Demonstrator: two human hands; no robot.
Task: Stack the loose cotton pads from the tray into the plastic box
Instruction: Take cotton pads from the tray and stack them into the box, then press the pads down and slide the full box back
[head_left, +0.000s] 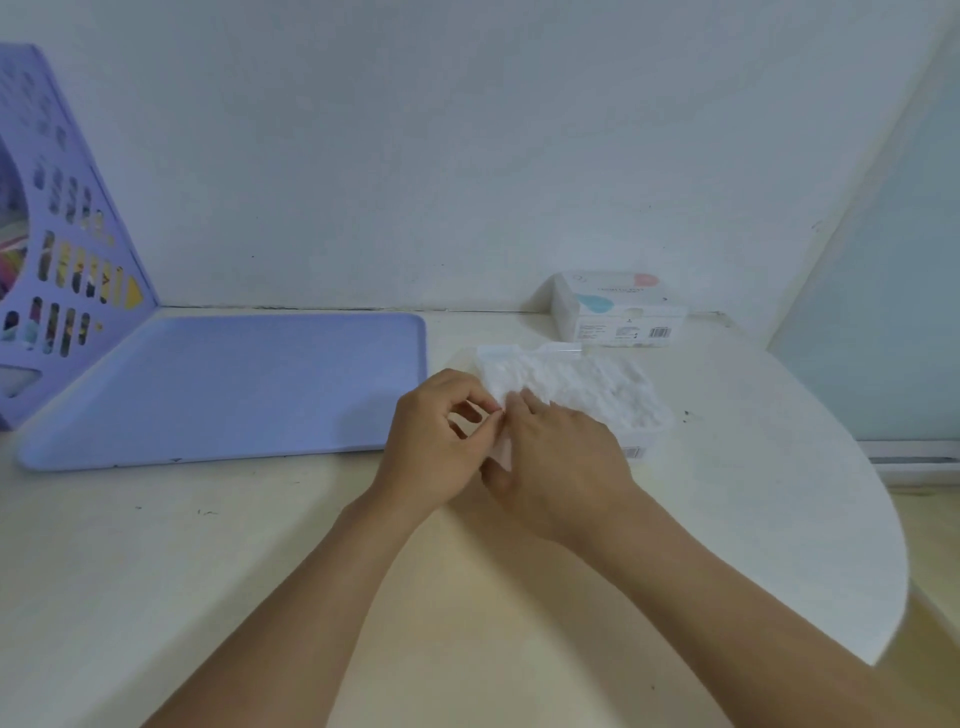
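Two bare forearms reach up from the bottom of the frame and meet just right of centre. The left hand (441, 436) curls its fingers and pinches a white cotton pad (500, 451) at the near left corner of the plastic box (636, 451). The right hand (561, 457) lies over that corner, fingers resting on the pads; whether it grips any I cannot tell. The box, right of centre, is full of cotton pads (587, 387). Left of it lies the lilac tray (234, 384). Farther back, a lilac file rack (62, 249) stands at far left and a printed package (618, 312) against the wall.
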